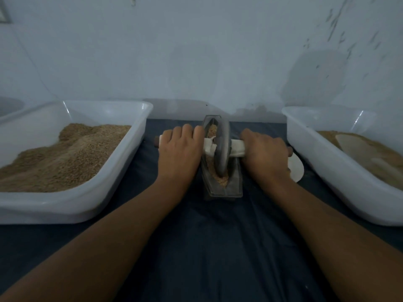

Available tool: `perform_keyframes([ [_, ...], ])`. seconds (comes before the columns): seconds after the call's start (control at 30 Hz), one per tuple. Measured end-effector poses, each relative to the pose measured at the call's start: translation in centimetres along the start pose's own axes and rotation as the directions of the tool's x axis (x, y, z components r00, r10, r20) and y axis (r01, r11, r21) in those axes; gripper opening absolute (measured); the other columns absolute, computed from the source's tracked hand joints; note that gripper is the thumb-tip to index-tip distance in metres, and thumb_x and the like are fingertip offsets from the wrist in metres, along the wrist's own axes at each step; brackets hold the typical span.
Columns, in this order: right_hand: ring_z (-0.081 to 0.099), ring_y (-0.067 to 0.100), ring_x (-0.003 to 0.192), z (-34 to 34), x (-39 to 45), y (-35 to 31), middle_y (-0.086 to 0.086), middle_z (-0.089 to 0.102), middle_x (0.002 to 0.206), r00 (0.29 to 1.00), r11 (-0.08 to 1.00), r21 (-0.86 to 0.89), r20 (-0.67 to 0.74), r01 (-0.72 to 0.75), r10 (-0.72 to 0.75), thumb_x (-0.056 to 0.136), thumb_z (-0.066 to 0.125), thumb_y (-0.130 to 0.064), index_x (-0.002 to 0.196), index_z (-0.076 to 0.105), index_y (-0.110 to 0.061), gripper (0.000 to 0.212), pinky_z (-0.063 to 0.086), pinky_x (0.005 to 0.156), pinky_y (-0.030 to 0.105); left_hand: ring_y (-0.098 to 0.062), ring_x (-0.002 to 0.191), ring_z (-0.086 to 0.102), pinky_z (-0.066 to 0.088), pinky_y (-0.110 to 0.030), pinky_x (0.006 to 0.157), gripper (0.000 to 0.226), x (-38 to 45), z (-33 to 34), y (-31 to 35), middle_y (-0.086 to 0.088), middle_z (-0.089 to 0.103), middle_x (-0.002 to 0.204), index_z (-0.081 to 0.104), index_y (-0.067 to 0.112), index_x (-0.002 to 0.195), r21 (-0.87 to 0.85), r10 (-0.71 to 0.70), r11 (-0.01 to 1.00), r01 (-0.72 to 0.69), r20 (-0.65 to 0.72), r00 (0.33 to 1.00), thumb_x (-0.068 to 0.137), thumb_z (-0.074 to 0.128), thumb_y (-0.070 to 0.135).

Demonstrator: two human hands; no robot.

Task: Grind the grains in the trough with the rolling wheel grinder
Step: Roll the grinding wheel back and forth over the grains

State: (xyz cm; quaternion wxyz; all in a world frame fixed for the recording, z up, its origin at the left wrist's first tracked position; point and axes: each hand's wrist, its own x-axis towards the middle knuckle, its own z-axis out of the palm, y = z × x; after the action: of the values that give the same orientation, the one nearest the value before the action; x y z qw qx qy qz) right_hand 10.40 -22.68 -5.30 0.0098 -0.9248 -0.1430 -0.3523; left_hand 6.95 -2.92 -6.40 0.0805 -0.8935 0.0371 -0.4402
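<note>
A narrow dark metal trough (234,188) lies lengthwise in the middle of the dark cloth, holding tan grains (219,178). A grey metal wheel (222,147) stands upright in it, on a cloth-wrapped axle handle (236,149). My left hand (180,149) grips the handle to the left of the wheel. My right hand (266,152) grips it to the right. The brown handle end (156,142) sticks out past my left hand.
A white plastic tub (72,203) heaped with tan grain sits at the left. Another white tub (340,171) at the right holds grain and a pale flat scoop (357,147). A white round disc (296,168) lies behind my right hand. A pale wall stands close behind.
</note>
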Motion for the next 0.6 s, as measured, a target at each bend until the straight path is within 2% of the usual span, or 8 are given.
perform_keyframes([
  [0.1,0.045,0.024,0.063,-0.2,-0.3,0.0,0.0,0.052,0.073,1.0,1.0,0.005,-0.013,0.008,-0.008,0.084,0.06,-0.013,0.087,0.049,-0.018,0.012,0.021,0.061,0.035,-0.024,0.075,0.047,0.035,-0.037,0.073,0.01,-0.4,0.0,0.1,-0.004,0.049,0.083,0.042,0.017,0.09,0.011,-0.018,1.0,0.019,-0.022,1.0,0.086,0.04,0.008],
  [0.2,0.038,0.021,0.059,0.2,0.0,0.1,-0.005,0.042,0.068,0.999,1.0,-0.002,-0.033,0.023,-0.023,0.083,0.061,-0.016,0.085,0.048,-0.019,0.014,0.018,0.059,0.033,-0.024,0.074,0.047,0.036,-0.038,0.073,0.01,-0.4,0.6,-0.1,-0.004,0.05,0.082,0.043,0.017,0.089,0.015,-0.027,1.0,0.027,-0.041,0.999,0.086,0.043,0.007],
  [0.33,0.029,0.017,0.05,1.1,0.9,0.4,-0.01,0.031,0.058,0.999,0.999,-0.018,-0.039,0.03,-0.031,0.078,0.066,-0.016,0.076,0.04,-0.022,0.027,0.006,0.054,0.025,-0.023,0.071,0.048,0.036,-0.037,0.07,0.01,0.1,1.7,-0.2,-0.003,0.051,0.079,0.045,0.017,0.088,0.029,-0.021,0.999,0.022,-0.054,0.998,0.087,0.05,0.009],
  [0.43,0.034,0.017,0.051,2.3,2.1,1.1,-0.012,0.028,0.057,0.998,0.998,-0.034,0.05,0.05,-0.048,0.083,0.065,-0.023,0.077,0.039,-0.025,0.026,0.01,0.05,0.025,-0.023,0.066,0.052,0.034,-0.035,0.065,0.008,1.1,2.3,-0.4,-0.002,0.054,0.075,0.049,0.018,0.085,0.069,-0.012,0.997,0.016,-0.058,0.998,0.087,0.05,0.01],
  [0.6,0.041,0.019,0.064,2.7,5.2,1.7,-0.009,0.045,0.069,0.96,0.998,0.006,0.272,0.066,-0.065,0.079,0.064,-0.031,0.081,0.046,-0.035,0.018,0.019,0.049,0.025,-0.025,0.068,0.056,0.028,-0.035,0.065,0.008,3.0,3.5,-0.9,-0.003,0.06,0.079,0.046,0.019,0.086,0.029,-0.011,1.0,0.009,0.083,0.997,0.087,0.049,0.012],
])
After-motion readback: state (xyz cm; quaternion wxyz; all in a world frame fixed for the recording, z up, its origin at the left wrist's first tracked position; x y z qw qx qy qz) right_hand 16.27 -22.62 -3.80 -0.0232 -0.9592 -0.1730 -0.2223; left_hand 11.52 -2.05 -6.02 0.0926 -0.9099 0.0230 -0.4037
